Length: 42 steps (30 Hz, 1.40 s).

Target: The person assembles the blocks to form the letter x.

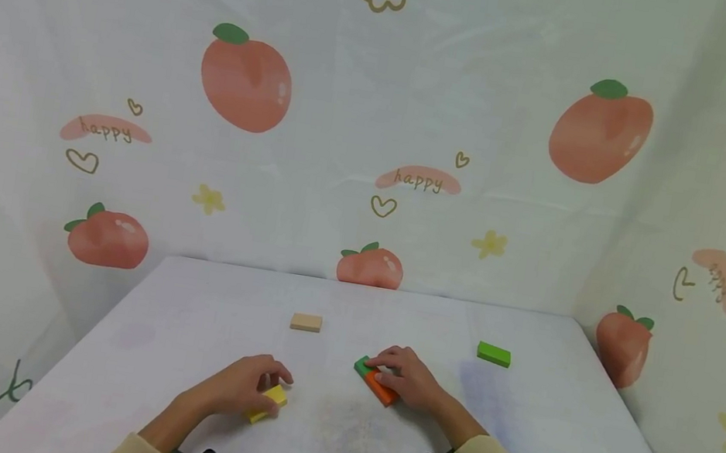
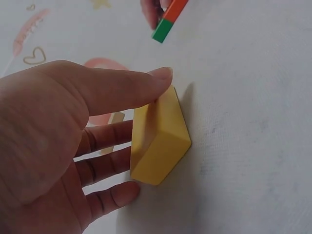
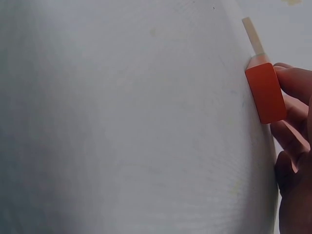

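Near the table's front, my left hand (image 1: 240,387) holds a yellow block (image 2: 165,139) with the thumb on one side and the fingers behind it. In the left wrist view the block stands tilted to the camera and casts a shadow on the table. Further right and farther back, my right hand (image 1: 412,381) grips an orange block (image 3: 266,93) with thumb and fingers. A dark green block (image 1: 361,366) lies end to end with the orange one, and my right index finger reaches over it. The fingers' far side is partly hidden.
A light wooden block (image 1: 306,322) lies at the back of the white table (image 1: 218,299), left of centre. Toward the back right lies a bright green block (image 1: 494,354). A patterned cloth (image 1: 326,96) hangs behind the table and at its sides.
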Available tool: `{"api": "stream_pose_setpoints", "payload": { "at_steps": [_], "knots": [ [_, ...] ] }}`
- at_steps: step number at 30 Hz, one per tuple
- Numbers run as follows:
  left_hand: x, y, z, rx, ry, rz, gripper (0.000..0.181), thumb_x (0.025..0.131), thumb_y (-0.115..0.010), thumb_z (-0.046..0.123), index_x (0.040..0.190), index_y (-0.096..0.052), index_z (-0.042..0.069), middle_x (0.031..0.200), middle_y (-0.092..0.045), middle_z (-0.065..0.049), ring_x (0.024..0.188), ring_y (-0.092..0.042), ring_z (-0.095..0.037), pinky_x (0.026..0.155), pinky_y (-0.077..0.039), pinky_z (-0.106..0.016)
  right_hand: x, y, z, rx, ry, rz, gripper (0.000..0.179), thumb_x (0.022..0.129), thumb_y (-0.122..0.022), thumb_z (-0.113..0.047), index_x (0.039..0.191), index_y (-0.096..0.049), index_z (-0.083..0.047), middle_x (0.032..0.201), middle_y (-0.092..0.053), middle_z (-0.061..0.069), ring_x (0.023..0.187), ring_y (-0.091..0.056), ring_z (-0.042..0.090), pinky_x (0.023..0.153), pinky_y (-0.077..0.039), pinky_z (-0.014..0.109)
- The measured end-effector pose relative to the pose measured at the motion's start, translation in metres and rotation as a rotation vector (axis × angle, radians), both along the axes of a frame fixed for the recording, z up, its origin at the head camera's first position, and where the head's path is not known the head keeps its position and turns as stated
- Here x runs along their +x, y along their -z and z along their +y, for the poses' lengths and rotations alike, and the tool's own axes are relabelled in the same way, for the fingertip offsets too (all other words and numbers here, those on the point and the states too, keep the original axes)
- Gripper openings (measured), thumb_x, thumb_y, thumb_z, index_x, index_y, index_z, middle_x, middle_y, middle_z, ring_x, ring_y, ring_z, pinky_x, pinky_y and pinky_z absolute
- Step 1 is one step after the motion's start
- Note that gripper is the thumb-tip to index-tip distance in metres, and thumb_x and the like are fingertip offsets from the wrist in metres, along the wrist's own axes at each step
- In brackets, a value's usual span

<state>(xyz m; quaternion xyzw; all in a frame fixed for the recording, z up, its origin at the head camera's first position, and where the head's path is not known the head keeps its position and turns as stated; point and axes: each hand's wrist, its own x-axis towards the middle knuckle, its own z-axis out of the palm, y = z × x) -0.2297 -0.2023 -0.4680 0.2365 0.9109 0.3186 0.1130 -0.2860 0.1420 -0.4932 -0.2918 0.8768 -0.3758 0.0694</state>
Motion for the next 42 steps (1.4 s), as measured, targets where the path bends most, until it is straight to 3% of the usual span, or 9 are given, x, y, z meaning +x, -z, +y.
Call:
{"api": "stream_pose_setpoints", "payload": {
  "at_steps": [12, 25, 42],
  "knots": [
    [0.007, -0.004, 0.004, -0.038, 0.003, -0.007, 0.039, 0.077, -0.082, 0.020, 0.113, -0.066, 0.019, 0.091, -0.054, 0.006, 0.080, -0.050, -0.016, 0.070, -0.045, -0.031, -0.001, 0.001, 0.000, 0.001, 0.012, -0.008, 0.026, 0.097, -0.059, -0.015, 0.119, -0.071, -0.024, 0.119, -0.058, -0.001, 0.111, -0.046, 0.022, 0.089, -0.042, 0.044],
    [0.003, -0.002, 0.008, -0.016, 0.023, 0.001, 0.033, 0.078, -0.080, 0.014, 0.109, -0.070, 0.015, 0.090, -0.056, 0.008, 0.082, -0.051, -0.015, 0.070, -0.045, -0.030, -0.002, 0.002, 0.000, 0.006, 0.011, -0.009, 0.026, 0.097, -0.060, -0.016, 0.119, -0.071, -0.024, 0.118, -0.058, -0.001, 0.111, -0.046, 0.022, 0.088, -0.042, 0.043],
    [-0.001, -0.007, 0.012, -0.037, -0.008, 0.022, 0.038, 0.079, -0.079, 0.014, 0.115, -0.070, 0.011, 0.090, -0.057, 0.010, 0.081, -0.050, -0.013, 0.068, -0.045, -0.028, -0.003, 0.004, -0.001, 0.002, 0.013, -0.007, 0.026, 0.096, -0.061, -0.016, 0.119, -0.072, -0.024, 0.118, -0.058, 0.000, 0.112, -0.047, 0.024, 0.089, -0.043, 0.044]
  ]
}}
